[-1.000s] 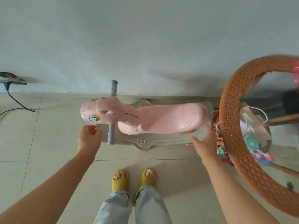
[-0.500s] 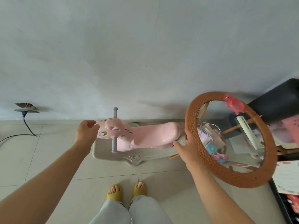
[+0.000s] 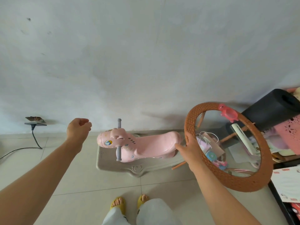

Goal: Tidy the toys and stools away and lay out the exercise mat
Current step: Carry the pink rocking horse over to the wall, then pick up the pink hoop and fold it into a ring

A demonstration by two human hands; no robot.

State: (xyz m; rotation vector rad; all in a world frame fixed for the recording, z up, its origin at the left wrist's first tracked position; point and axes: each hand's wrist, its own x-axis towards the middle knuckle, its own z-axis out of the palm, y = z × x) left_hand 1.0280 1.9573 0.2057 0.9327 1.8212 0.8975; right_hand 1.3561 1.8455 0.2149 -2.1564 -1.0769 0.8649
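Although the pink rocking toy (image 3: 138, 146) stood in the same spot against the wall as a second before, both arms had lifted away from it: the left hand (image 3: 78, 129), which had been close by the grey handlebar (image 3: 119, 140), now hung raised at about 9 o'clock of the toy's head, clear of it, fingers loosely curled and holding nothing. The right hand (image 3: 190, 151) had shifted off the toy's rear toward the wicker-rimmed round table (image 3: 243, 182) at 3 o'clock; its fingers lay against the woven rim, thumb pointing back at the seat's tail. Whether they curled over the rim or only pressed flat on it could not be told. The view had pulled back and upward too, showing more wall and more of the clutter to the right. Judged from this, the toy was parked on its grey base (image 3: 134, 169) at the skirting, one item tidied, and attention seemed to be passing to the table side. A pink turtle toy (image 3: 228, 113) sat on the rim at 1 o'clock; small toys and a white cable showed through the glass top. A dark rolled bundle (image 3: 272, 109) lay beyond at 2 o'clock, possibly the exercise mat, not yet unrolled. Yellow slippers (image 3: 117, 204) at 6 o'clock.
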